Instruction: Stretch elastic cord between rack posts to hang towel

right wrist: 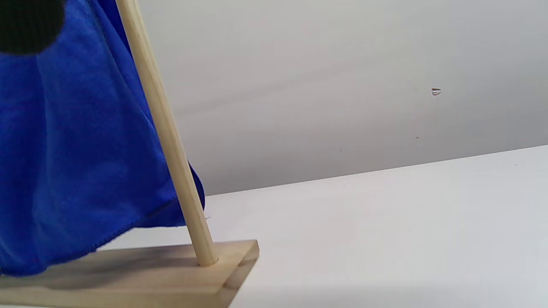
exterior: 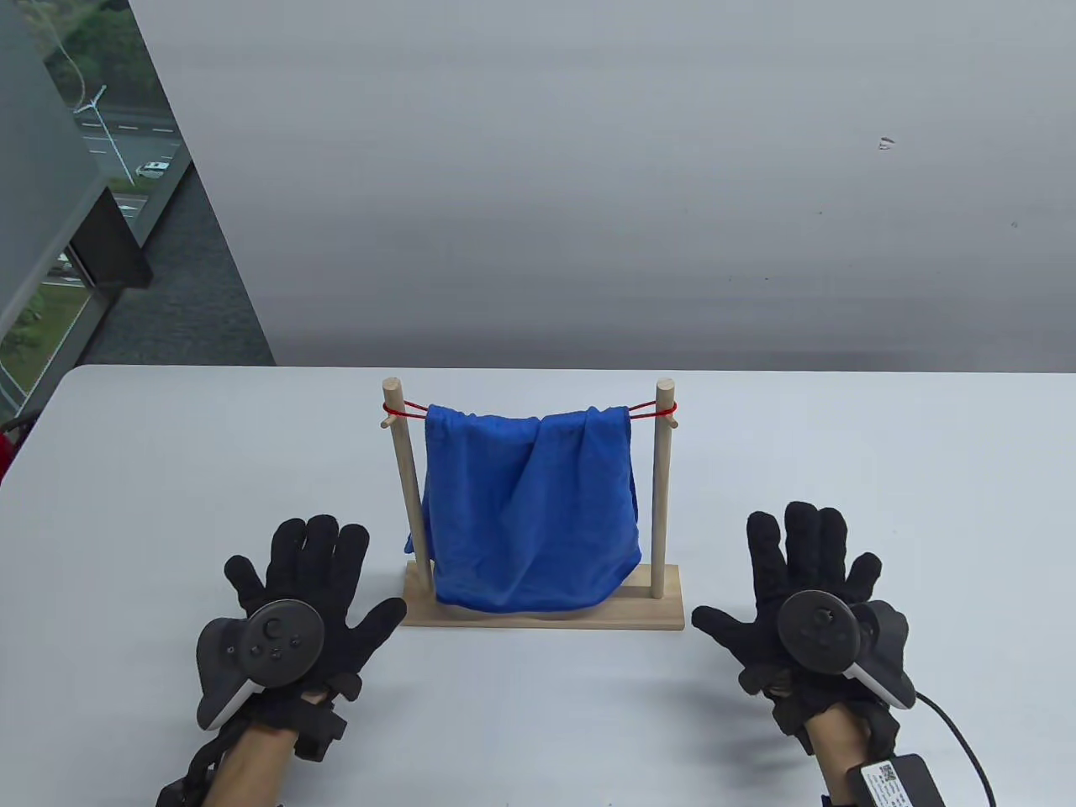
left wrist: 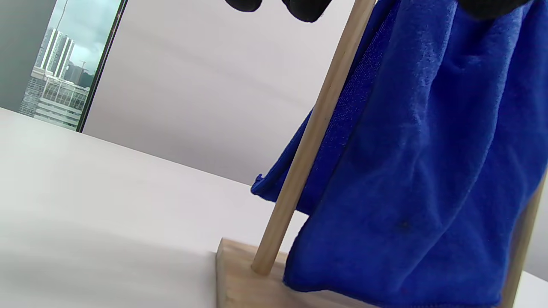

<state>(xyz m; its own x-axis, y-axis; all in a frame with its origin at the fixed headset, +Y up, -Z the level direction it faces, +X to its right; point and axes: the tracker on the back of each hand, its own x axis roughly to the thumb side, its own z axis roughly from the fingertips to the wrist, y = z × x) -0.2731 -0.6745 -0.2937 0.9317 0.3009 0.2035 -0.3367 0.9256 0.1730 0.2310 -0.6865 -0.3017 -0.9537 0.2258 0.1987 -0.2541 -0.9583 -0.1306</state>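
Both grips spread flat beside rack [exterior: 542, 612]; red cord [exterior: 643, 409] only from above.

The table view looks from high at the person's side, down and forward across the table [exterior: 168, 471] toward the grey wall, with the wooden rack [exterior: 538, 618] mid-frame at moderate distance and both hands at the bottom edge. The left wrist view sits low, close to the rack's left post [left wrist: 308, 145], tilted so the post leans right, and faces the wall and a window [left wrist: 64, 64]. The right wrist view sits equally low and close, by the right post [right wrist: 167, 137], and faces the wall. All three share the blue towel [exterior: 530, 504] and the rack's base [right wrist: 128, 273]; each wrist view shows its own end.
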